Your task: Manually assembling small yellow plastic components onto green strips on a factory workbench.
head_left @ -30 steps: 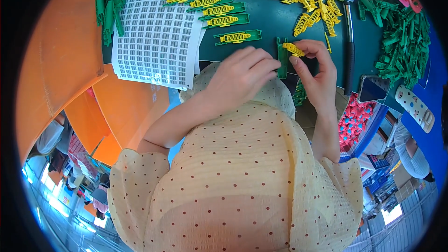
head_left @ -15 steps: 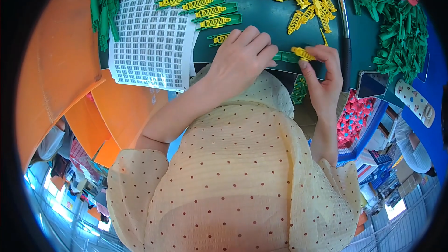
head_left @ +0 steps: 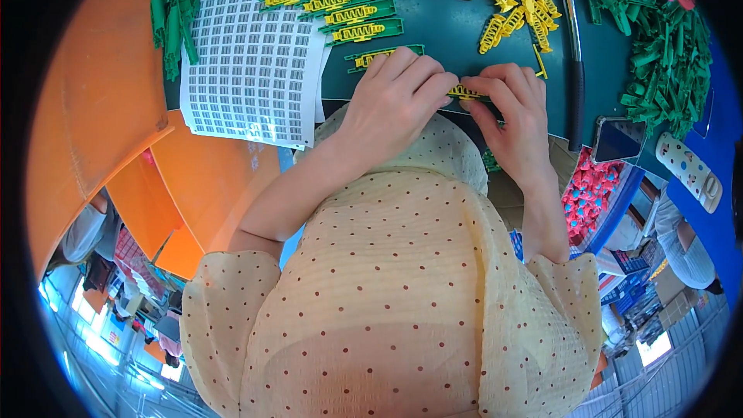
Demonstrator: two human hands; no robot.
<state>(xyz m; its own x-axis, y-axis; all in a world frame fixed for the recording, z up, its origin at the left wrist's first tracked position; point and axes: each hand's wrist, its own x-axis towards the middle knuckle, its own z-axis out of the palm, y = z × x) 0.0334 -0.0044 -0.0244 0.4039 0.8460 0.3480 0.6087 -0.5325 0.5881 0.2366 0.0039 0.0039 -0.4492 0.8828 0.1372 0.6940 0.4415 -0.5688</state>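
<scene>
At the table's near edge, my left hand [head_left: 398,104] is closed, its fingertips on a green plastic piece that they now almost fully cover. My right hand [head_left: 512,112] pinches a yellow ribbed plastic piece [head_left: 463,93] over that green piece, close against the left fingertips. Just beyond my left hand lies a green holder [head_left: 414,49] with a yellow insert in it. Several more such joined green-and-yellow pieces [head_left: 362,32] lie in a slanting row farther off, some on the printed sheets [head_left: 248,70]. Loose yellow pieces [head_left: 511,0] form a heap ahead of my right hand.
A black-handled hammer [head_left: 577,101] lies right of my right hand. Green plastic pieces are piled at the right [head_left: 665,62] and far left [head_left: 182,0]. A phone [head_left: 619,139] and a dotted white case [head_left: 687,170] sit at the right edge, above a bin of red items [head_left: 592,201].
My right hand has moved left and down, bringing the yellow piece from beside the green piece onto it, next to my left fingertips. The left hand has barely moved.
</scene>
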